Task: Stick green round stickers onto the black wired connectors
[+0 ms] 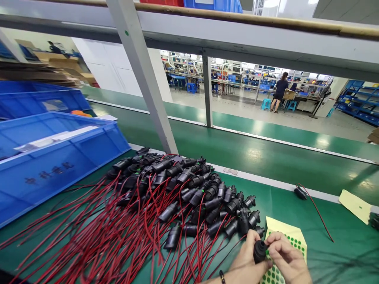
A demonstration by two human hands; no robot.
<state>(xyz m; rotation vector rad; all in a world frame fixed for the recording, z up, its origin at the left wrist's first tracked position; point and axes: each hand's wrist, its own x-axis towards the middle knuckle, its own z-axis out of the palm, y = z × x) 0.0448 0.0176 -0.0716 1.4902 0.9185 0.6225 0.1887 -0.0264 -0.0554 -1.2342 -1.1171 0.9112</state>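
Note:
My left hand (pixel 248 256) is closed around a black cylindrical connector (pixel 259 251) with red wires. My right hand (pixel 286 256) pinches at the top of that same connector, fingers pressed together; whether a sticker sits under them I cannot tell. Both hands hover over a pale yellow sheet of small green dot stickers (pixel 288 236) on the green table. Just left lies a big heap of like black connectors (pixel 189 193) with long red wires (pixel 97 232) fanned toward the near left.
Blue plastic bins (pixel 59 157) stand at the left. One lone connector with a red wire (pixel 301 193) and another yellow sheet (pixel 354 205) lie at the right. A slanted grey frame post (pixel 145 79) rises behind the heap. People work at benches far behind.

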